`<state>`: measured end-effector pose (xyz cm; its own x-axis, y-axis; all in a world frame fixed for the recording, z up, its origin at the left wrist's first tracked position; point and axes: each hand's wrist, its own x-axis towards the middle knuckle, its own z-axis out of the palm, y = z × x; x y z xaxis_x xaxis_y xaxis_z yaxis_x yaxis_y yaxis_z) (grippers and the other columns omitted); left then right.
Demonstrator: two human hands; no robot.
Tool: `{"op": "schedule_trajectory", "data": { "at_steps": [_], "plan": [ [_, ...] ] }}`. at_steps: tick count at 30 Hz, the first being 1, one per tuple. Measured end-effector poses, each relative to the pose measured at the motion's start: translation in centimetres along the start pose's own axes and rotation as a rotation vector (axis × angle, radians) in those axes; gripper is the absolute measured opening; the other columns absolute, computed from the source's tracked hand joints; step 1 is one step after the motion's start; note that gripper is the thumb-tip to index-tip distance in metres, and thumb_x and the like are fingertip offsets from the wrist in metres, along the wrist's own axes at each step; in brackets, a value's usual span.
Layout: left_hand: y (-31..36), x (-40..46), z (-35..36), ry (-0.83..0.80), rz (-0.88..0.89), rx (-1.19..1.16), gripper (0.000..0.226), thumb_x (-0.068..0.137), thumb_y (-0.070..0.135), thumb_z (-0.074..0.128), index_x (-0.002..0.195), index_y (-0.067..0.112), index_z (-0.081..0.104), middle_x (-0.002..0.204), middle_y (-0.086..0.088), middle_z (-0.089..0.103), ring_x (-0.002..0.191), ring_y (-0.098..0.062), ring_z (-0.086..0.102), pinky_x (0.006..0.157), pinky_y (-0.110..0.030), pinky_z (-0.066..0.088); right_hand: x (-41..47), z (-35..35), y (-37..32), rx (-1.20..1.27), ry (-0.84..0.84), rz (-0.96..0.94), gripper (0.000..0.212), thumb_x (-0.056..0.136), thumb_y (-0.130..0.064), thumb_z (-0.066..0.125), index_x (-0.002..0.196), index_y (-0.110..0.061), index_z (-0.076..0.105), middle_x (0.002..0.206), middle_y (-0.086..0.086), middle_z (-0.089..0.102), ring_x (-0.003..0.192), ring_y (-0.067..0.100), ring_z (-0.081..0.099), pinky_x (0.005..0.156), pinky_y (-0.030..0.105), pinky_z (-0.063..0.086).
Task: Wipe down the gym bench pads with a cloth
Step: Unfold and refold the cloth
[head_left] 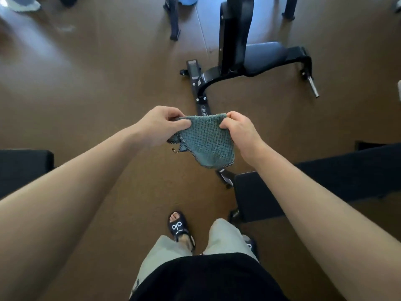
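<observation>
A green waffle-knit cloth (206,141) hangs in the air in front of me, above the brown floor. My left hand (161,124) pinches its upper left corner and my right hand (240,132) pinches its upper right corner, so the cloth is stretched between them. A black bench pad (338,181) lies low at the right, just below my right forearm. Another black pad (23,168) shows at the left edge. Farther ahead stands a black bench with an upright back pad (235,33) and a dark seat pad (265,55).
The far bench's black steel frame (201,88) runs along the floor toward me, with a chrome peg (313,86) at its right. More black equipment legs (174,20) stand at the back. My feet in black slides (178,227) are on the brown floor.
</observation>
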<state>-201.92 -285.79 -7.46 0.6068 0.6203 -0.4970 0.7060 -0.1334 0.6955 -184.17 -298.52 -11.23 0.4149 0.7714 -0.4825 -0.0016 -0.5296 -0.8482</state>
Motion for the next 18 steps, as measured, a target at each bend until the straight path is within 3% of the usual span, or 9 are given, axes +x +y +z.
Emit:
{"op": "schedule_trajectory", "data": {
  "at_steps": [9,12,15,18],
  "plan": [
    [0.4,9.5,-9.3,-0.073,0.073,0.074,0.014,0.101,0.034,0.061,0.093,0.025,0.069,0.087,0.007,0.068,0.072,-0.006,0.060,0.055,-0.011,0.043,7.7,3.9,-5.5,0.119,0.162,0.060,0.015,0.101,-0.020,0.046,0.099,-0.016,0.061,0.103,0.007,0.063,0.101,0.026,0.061,0.085,0.045,0.051],
    [1.1,14.2,-12.0,-0.097,0.097,0.124,0.016,0.101,0.031,0.061,0.095,0.019,0.069,0.085,0.003,0.069,0.062,-0.004,0.063,0.053,-0.013,0.045,12.1,4.2,-7.1,0.089,0.195,0.051,0.018,0.103,-0.019,0.045,0.109,-0.013,0.060,0.107,0.006,0.064,0.102,0.023,0.061,0.084,0.040,0.051],
    [1.5,19.6,-15.2,-0.122,0.112,0.186,0.016,0.102,0.030,0.060,0.097,0.017,0.068,0.091,-0.001,0.070,0.069,-0.010,0.067,0.059,-0.018,0.050,17.8,4.5,-9.2,0.070,0.199,0.035,0.018,0.104,-0.018,0.044,0.112,-0.011,0.059,0.105,0.003,0.063,0.099,0.018,0.060,0.080,0.036,0.049],
    [1.9,25.0,-19.0,-0.091,0.094,0.154,0.014,0.101,0.024,0.062,0.098,0.013,0.068,0.088,-0.002,0.068,0.058,-0.002,0.064,0.051,-0.014,0.048,24.0,4.8,-12.4,0.047,0.171,0.039,0.018,0.105,-0.019,0.044,0.113,-0.014,0.059,0.107,0.002,0.063,0.101,0.018,0.060,0.083,0.039,0.051]
  ]
}}
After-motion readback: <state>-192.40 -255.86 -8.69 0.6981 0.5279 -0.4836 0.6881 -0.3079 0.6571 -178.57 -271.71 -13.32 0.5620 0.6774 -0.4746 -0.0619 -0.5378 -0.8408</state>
